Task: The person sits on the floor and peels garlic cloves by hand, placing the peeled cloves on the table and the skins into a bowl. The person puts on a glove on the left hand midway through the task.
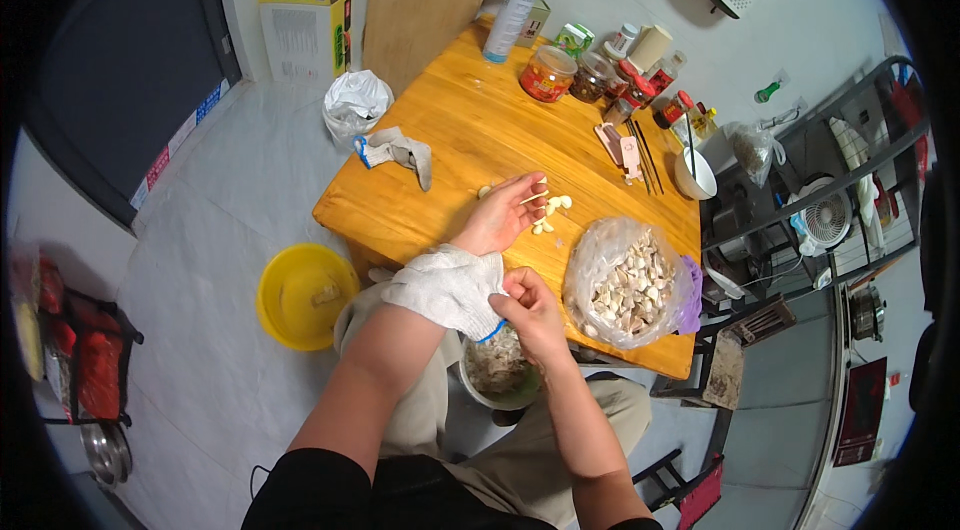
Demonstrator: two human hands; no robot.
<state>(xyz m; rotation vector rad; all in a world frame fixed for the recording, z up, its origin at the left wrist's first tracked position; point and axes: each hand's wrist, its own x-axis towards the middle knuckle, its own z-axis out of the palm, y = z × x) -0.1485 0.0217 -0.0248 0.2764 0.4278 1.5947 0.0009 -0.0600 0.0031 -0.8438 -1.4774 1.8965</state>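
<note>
My right hand (534, 316) pinches the blue-edged cuff of a white knitted work glove (450, 290), which hangs across my left wrist. My left hand (504, 211) is bare, palm turned up, fingers slightly curled over the wooden table (390, 207). Peeled garlic cloves (553, 211) lie by its fingertips; whether it holds one I cannot tell. To the right stands a clear plastic bag of unpeeled garlic cloves (634, 290). A second, soiled glove (397, 151) rests at the table's left edge. Below my hands, a bowl of garlic skins (495, 372) sits between my knees.
A yellow basin (306, 297) is on the floor at left, near a lined waste bin (358, 106). Jars (549, 72), a spray can (519, 4), chopsticks (646, 155) and a white bowl (696, 176) stand or lie towards the table's back. A wooden chair (724, 365) is at right.
</note>
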